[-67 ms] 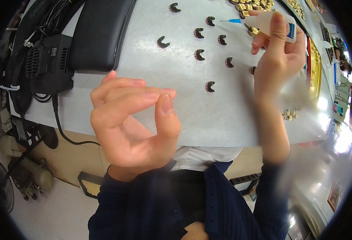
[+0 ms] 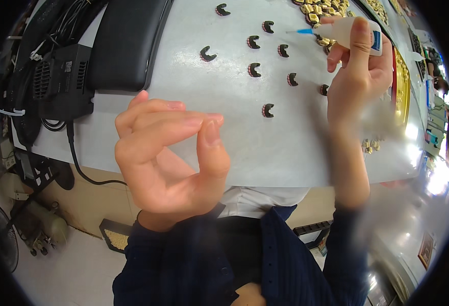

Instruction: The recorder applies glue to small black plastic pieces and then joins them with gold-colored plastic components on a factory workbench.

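My right hand (image 2: 359, 71) grips a white squeeze bottle (image 2: 344, 31) tipped on its side, thumb along it. Its blue needle tip (image 2: 303, 31) points left, above the table and right of a small dark horseshoe-shaped piece (image 2: 269, 27) with a pinkish beaded edge. Several more such pieces lie spread out, among them one (image 2: 208, 53) at left and one (image 2: 268, 110) nearer me. My left hand (image 2: 171, 155) is raised at the table's near edge, thumb pressed to the fingertips in a pinch. Whatever those tips may hold is hidden.
A pile of gold-and-dark small blocks (image 2: 326, 10) lies at the far right. A black padded case (image 2: 130, 43) and a black vented device (image 2: 64, 81) with a cable occupy the left. A gold tray (image 2: 401, 89) stands on the right; small gold pieces (image 2: 371, 146) lie nearer.
My right hand has drawn slightly to the right with the bottle, so the needle tip is farther from the dark horseshoe-shaped piece. My left hand has hardly moved.
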Tool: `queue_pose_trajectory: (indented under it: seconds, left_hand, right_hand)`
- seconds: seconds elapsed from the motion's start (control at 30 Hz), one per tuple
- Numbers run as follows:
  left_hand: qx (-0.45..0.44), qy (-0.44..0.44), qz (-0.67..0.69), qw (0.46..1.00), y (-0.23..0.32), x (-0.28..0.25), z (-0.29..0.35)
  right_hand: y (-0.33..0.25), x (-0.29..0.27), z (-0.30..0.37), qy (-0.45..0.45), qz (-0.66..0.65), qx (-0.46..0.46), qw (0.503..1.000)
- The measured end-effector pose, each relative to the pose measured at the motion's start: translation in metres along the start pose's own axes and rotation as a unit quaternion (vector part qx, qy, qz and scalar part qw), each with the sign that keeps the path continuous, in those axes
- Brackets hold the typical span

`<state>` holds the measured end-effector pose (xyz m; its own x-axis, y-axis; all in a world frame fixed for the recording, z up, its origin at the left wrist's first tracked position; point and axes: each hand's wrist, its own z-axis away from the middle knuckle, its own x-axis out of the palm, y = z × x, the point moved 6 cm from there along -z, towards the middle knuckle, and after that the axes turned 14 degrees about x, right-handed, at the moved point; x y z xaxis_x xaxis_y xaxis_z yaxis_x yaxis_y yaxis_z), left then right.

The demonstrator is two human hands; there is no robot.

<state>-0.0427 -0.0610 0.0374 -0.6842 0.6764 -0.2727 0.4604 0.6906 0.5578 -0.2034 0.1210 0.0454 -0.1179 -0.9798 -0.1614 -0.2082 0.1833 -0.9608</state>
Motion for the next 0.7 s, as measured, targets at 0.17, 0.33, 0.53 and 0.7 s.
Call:
queue_pose_trajectory:
  seconds: [0.17,0.33,0.53,0.7]
  left_hand:
    - [-0.018,-0.028,-0.023,0.999,0.002,0.0008,-0.0003]
    - [-0.022,-0.02,-0.025,0.999,0.0024,0.0015,0.0]
    - [-0.024,-0.017,-0.028,0.999,0.0017,0.0006,0.0002]
    - [-0.024,-0.018,-0.024,0.999,0.0021,0.0014,-0.0005]
  right_hand:
    - [0.0019,-0.0026,-0.0019,-0.018,0.014,0.032,0.999]
    - [0.0034,0.0006,-0.001,-0.019,0.041,0.023,0.999]
    - [0.0044,0.0049,0.0001,-0.021,0.068,0.01,0.997]
    - [0.0008,0.0022,-0.0005,-0.007,0.049,0.003,0.999]
